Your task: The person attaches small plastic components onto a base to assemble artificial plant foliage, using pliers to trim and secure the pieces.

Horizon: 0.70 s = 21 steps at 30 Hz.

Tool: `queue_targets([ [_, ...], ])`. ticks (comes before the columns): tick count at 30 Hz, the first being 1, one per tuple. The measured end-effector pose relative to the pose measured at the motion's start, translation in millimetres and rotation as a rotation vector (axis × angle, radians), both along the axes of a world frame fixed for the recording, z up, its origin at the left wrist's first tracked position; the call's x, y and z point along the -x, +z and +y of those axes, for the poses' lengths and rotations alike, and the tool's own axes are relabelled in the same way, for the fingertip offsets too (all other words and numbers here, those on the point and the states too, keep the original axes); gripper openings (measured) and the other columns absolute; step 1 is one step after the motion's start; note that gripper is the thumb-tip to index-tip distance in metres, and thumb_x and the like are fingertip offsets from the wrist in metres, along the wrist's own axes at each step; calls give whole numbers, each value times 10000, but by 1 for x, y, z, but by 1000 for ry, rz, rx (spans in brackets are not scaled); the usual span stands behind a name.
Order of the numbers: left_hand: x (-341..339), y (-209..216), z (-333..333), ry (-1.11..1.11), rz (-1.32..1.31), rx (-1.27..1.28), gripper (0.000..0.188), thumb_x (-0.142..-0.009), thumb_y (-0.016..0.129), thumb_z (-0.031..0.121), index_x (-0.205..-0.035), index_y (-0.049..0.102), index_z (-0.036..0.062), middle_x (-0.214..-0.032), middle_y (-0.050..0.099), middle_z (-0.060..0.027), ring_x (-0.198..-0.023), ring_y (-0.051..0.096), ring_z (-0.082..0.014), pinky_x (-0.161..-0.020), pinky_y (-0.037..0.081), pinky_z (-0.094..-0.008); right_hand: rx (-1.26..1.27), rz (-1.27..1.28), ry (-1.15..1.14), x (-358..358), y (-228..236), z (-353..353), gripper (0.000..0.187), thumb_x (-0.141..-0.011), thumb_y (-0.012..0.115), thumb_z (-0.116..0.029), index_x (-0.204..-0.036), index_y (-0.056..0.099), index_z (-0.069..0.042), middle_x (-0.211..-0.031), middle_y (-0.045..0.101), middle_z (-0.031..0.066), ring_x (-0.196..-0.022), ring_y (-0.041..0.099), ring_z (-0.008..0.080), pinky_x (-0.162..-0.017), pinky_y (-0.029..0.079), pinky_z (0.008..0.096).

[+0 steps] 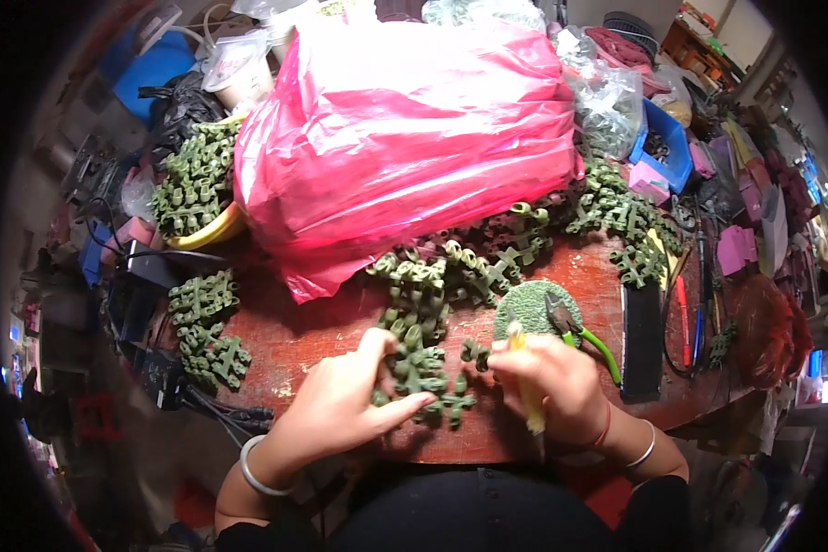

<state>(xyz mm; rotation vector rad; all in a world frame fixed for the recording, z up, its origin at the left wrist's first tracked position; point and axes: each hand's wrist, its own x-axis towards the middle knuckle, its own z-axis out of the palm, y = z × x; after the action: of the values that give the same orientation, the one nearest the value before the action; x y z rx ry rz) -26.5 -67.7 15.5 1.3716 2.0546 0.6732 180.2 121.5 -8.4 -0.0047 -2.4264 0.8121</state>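
My left hand (pixel 345 396) curves around the near end of a cluster of small green ring-like pieces (pixel 421 363), thumb lying across them and its other fingertips partly hidden. In a pen grip, my right hand (pixel 557 391) holds a slim tool with a yellow handle (pixel 530 396), its pale tip pointing away from me. Beside the right fingertips is a small dark green piece (pixel 475 353); whether they touch it I cannot tell. Just beyond that hand lies a round green textured pad (pixel 524 304), with green-handled pliers (pixel 598 354) resting partly on it.
A large pink plastic bag (pixel 405 138) covers the back of the red worn table (pixel 276 340). More green pieces lie at left (pixel 207 331) and right (pixel 626 221), and fill a yellow bowl (pixel 213 228). A black flat block (pixel 641 340) and a blue bin (pixel 667 147) stand right.
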Motion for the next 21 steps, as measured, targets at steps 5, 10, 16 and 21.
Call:
queue_targets([
  [5, -12, -25, 39, 1, -709, -127, 329, -976, 706, 181, -1221, 542, 37, -865, 702, -13, -785, 594, -53, -692, 492, -246, 447, -61, -240, 2, 20, 18, 195, -911, 706, -8, -1103, 673, -10, -1031, 707, 118, -909, 688, 170, -797, 539, 292],
  [10, 4, -28, 65, -118, -1125, -114, 189, -1029, 636, 204, -1120, 625, 39, -938, 709, -54, -906, 671, -129, -880, 516, -294, 884, -209, -113, -5, 27, 28, 154, -977, 645, -83, -1103, 697, -10, -1079, 689, 77, -1016, 644, 146, -920, 491, 275],
  [16, 9, -29, 57, -217, -1012, 32, 176, -1016, 660, 234, -1057, 669, 63, -864, 642, 49, -783, 553, -32, -704, 443, -224, 701, -239, 69, 16, 33, 19, 155, -970, 674, -60, -1115, 702, -10, -1036, 717, 91, -974, 681, 160, -867, 523, 301],
  [21, -5, -24, 55, -144, -1139, 61, 201, -1013, 668, 239, -958, 712, 50, -840, 630, 63, -789, 516, -28, -704, 419, -235, 493, -38, -27, 35, 29, 12, 266, -990, 655, -141, -1218, 679, -7, -1035, 718, 151, -936, 713, 254, -845, 542, 341],
])
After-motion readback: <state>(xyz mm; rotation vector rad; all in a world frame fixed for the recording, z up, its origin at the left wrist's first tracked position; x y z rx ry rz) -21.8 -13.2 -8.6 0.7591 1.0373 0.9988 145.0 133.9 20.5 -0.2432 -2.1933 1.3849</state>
